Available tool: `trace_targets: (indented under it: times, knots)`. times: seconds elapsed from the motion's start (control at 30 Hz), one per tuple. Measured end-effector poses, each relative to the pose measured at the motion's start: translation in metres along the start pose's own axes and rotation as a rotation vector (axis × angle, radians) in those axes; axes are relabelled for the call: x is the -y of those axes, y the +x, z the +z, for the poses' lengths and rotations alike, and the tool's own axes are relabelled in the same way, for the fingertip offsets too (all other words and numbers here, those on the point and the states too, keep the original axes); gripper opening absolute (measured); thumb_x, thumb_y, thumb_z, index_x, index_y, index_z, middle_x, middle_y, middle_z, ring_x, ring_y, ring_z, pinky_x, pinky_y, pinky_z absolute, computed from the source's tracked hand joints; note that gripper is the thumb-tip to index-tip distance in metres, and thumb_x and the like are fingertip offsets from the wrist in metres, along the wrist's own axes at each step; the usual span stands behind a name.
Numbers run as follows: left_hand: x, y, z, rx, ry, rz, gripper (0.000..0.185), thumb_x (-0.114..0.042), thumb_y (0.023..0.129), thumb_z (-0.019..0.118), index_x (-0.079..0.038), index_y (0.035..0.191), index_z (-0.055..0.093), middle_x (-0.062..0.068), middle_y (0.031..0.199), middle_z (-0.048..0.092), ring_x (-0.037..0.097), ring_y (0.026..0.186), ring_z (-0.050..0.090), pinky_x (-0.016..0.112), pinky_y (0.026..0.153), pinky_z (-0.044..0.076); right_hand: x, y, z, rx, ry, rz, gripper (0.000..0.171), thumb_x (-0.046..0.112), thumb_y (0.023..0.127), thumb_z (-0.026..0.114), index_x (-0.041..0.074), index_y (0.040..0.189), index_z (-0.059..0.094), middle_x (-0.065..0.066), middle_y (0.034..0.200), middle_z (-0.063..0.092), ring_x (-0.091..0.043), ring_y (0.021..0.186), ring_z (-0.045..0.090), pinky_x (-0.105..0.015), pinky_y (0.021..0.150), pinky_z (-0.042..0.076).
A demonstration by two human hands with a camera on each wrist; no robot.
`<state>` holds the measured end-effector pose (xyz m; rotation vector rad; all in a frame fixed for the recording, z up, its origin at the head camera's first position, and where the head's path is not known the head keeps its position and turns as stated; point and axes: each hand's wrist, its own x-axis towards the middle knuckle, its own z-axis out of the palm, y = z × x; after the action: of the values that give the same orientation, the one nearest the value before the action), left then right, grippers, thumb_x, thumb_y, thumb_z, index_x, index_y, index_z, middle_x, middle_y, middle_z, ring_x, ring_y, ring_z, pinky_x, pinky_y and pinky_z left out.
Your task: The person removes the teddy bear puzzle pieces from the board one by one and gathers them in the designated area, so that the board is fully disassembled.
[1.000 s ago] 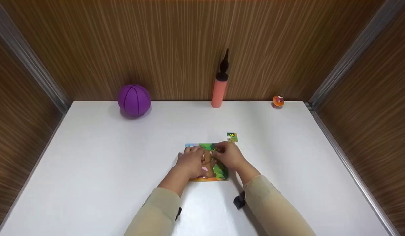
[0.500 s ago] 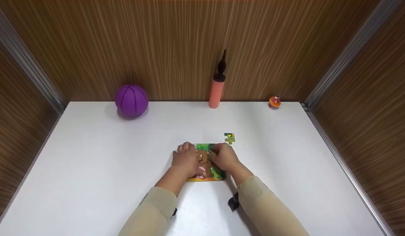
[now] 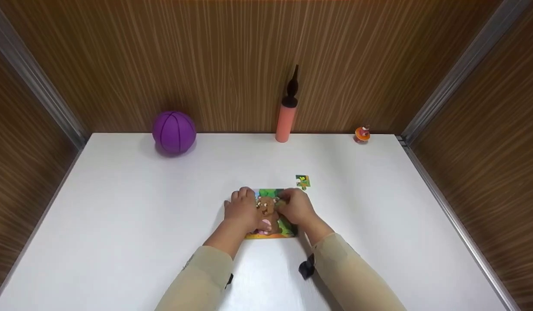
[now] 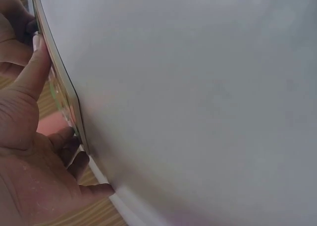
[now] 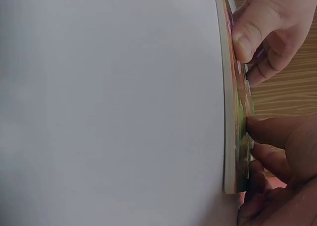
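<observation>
The puzzle (image 3: 272, 214), a flat board printed with a brown bear on green, lies face up on the white table (image 3: 119, 216), under both hands. Seen edge-on from the wrist views it looks thin, stiff and light, likely card or thin wood; it would probably slide easily on the smooth table, so pressing down from above or pinching an edge seems the best way to take it. Its separate pieces could lift or pop out if the board flexes.

The left hand (image 3: 242, 211) rests on the puzzle's left part, fingers curled loosely and fingertips pressing the face; its grip is not closed around anything. The right hand (image 3: 297, 207) lies on the upper right part, its fingers bent down onto the surface, pressing rather than clamping.

Just beyond the right hand, apart from the board, lies one loose piece (image 3: 303, 181). No container is in view.

Well beyond both hands, against the wooden wall, stand a purple ball (image 3: 174, 132), an orange pump (image 3: 285, 116) and a small orange toy (image 3: 362, 134)
</observation>
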<state>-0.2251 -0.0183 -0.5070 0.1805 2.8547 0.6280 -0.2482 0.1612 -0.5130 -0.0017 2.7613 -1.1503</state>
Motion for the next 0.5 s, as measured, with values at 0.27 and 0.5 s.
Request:
trace_targets:
  times: [0.27, 0.5]
  knots:
    - [-0.0007, -0.0009, -0.0006, -0.003, 0.003, -0.005, 0.122, -0.054, 0.072, 0.096, 0.006, 0.158, 0.035, 0.017, 0.153, 0.041, 0.037, 0.144, 0.035, 0.064, 0.119, 0.031, 0.0014, 0.0029, 0.0006, -0.037, 0.025, 0.024, 0.019, -0.002, 0.096, 0.070, 0.002, 0.114, 0.076, -0.011, 0.106, 0.071, -0.024, 0.097, 0.066, -0.040, 0.084, 0.060]
    - [-0.0030, -0.0023, -0.0033, 0.018, 0.011, -0.008, 0.120, -0.055, 0.075, 0.094, 0.005, 0.159, 0.034, 0.018, 0.156, 0.039, 0.038, 0.148, 0.032, 0.065, 0.121, 0.028, 0.0050, 0.0048, 0.0014, -0.047, -0.044, 0.036, 0.011, 0.008, 0.100, 0.073, 0.006, 0.111, 0.076, -0.006, 0.098, 0.071, -0.022, 0.092, 0.066, -0.039, 0.081, 0.059]
